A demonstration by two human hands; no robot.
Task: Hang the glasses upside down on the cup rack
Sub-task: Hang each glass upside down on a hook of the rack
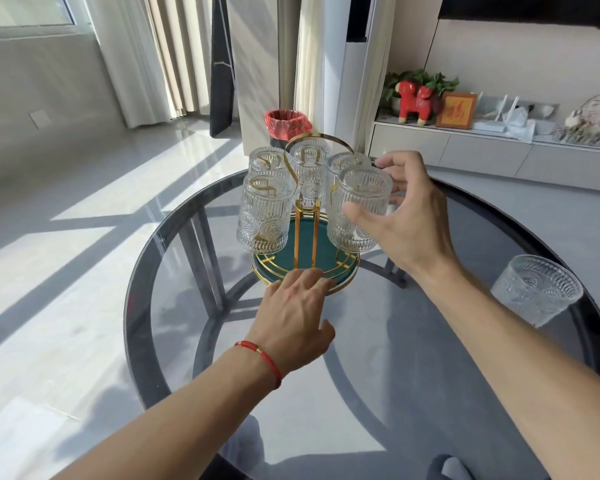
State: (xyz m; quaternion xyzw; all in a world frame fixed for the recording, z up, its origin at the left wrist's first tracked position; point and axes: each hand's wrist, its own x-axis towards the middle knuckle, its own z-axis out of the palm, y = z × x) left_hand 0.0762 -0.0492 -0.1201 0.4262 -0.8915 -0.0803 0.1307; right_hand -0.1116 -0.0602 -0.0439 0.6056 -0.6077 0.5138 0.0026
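A gold cup rack [305, 216] with a green round tray base [312, 252] stands at the middle of a round glass table [361, 341]. Several ribbed clear glasses hang upside down on its arms, such as the front left glass [264, 213]. My right hand [406, 220] grips the front right glass [359, 209], which is upside down over a rack arm. My left hand [297, 317] rests at the tray's front rim, fingers spread on it. One more glass [536, 289] stands upright on the table at the right.
A bin with a red bag [286, 128] stands on the floor behind the table. A low white cabinet [482, 150] with a red toy horse, a frame and ornaments runs along the right wall. Curtains hang at the back left.
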